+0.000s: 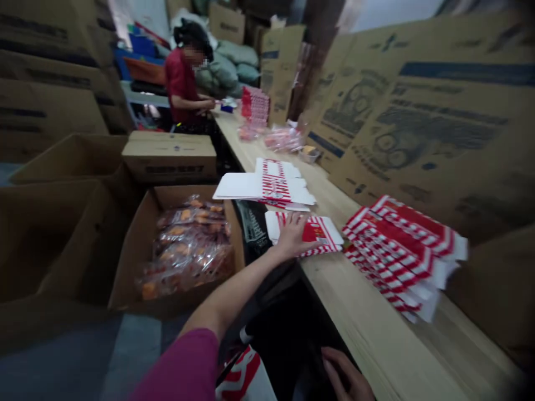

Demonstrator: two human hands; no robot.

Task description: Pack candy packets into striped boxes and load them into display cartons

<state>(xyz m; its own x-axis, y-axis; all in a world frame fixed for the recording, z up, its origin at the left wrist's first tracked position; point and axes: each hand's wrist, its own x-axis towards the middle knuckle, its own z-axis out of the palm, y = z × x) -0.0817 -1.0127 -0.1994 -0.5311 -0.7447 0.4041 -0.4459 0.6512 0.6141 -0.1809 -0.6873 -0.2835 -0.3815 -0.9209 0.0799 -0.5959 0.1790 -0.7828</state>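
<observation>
- So, right under the left hand's (292, 238) fingers: a flat red-and-white cardboard carton (326, 230), sitting on the long pale wooden table (346, 295)
- Just past the fingertips: flat white-and-red cardboard blanks (238, 185)
- Off to their right, same table: piled red-and-white striped cartons (388, 239)
- Left of them: open brown cardboard box (236, 239), clear plastic packets (188, 245) inside

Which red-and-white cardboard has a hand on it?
The flat cardboard by the bench edge, between the spread-out white-flapped stack and the big striped pile. The left hand lies on it; no hand is on those two.
</observation>
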